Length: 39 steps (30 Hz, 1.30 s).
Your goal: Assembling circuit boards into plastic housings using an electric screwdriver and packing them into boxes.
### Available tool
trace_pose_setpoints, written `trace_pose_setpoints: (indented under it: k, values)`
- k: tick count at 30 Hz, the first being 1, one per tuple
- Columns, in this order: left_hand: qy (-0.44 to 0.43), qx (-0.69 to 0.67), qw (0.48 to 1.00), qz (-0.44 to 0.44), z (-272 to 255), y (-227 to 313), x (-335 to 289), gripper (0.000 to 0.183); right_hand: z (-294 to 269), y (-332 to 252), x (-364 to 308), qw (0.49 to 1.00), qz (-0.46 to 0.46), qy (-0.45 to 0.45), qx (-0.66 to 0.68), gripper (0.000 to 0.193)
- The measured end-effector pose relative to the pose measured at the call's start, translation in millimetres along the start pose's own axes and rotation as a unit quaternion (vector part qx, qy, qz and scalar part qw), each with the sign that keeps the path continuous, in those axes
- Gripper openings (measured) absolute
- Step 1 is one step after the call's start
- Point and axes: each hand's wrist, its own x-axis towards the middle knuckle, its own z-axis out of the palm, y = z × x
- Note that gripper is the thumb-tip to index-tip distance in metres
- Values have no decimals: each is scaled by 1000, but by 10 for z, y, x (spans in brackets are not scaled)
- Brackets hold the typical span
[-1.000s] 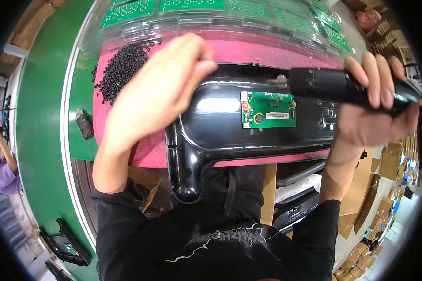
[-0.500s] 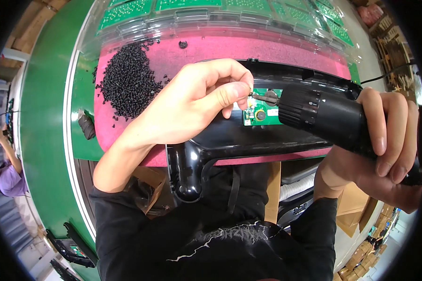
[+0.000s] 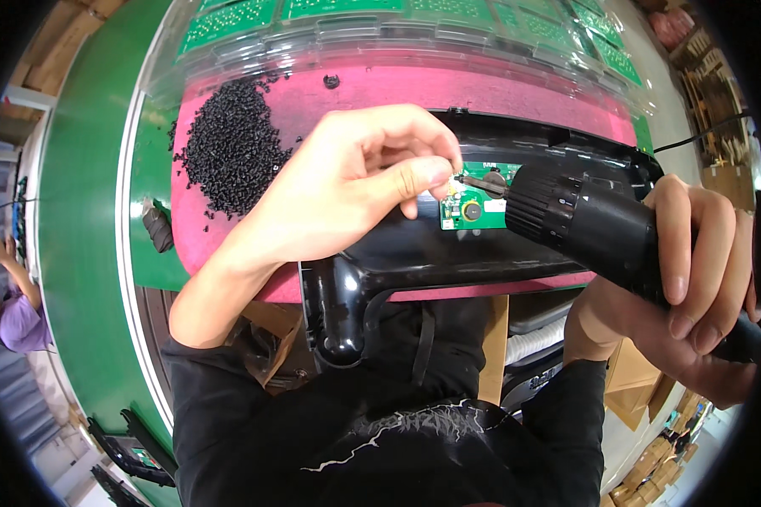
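My right hand (image 3: 702,262), at the right, is wrapped round a black cordless screwdriver (image 3: 600,221), whose metal bit points left. Thumb and fingertips of my left hand (image 3: 359,182) pinch together at the bit's tip, on a small black screw (image 3: 459,178) that mostly hides between them. Just beneath lies a green circuit board (image 3: 468,221) with round dark parts on it. The board sits inside a glossy black plastic housing (image 3: 414,258), which rests on the pink mat and overhangs its near edge.
A heap of small black screws (image 3: 228,148) covers the left of the pink mat (image 3: 380,80). Clear trays (image 3: 330,42) of green boards stand behind it. A black ring-like piece (image 3: 331,82) lies by the heap. Another person (image 3: 25,321) is at far left.
The screwdriver and my right hand have dropped slightly, and the bit's tip has come a little lower over the board. My left fingers follow it, still pinched.
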Motion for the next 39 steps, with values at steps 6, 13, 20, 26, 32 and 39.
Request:
trace_pose_setpoints:
  k: [6,13,20,26,32,39]
  values:
    - [127,298,936,136,-25,-95,60,12,-213,-124,7,996,58,-14,-68,45]
    - [44,438,868,229,73,-73,69,17,-527,-54,49,985,97,-3,-146,36]
    - [-83,442,860,240,124,-122,89,13,-593,-104,25,970,144,-21,-195,39]
    - [-63,476,845,235,151,-237,79,13,-601,-58,20,967,151,-17,-204,38]
    - [-84,474,853,202,134,-235,83,12,-625,32,112,965,188,-80,-165,37]
    - [-98,472,855,188,109,-189,95,12,-600,115,136,962,211,-83,-150,35]
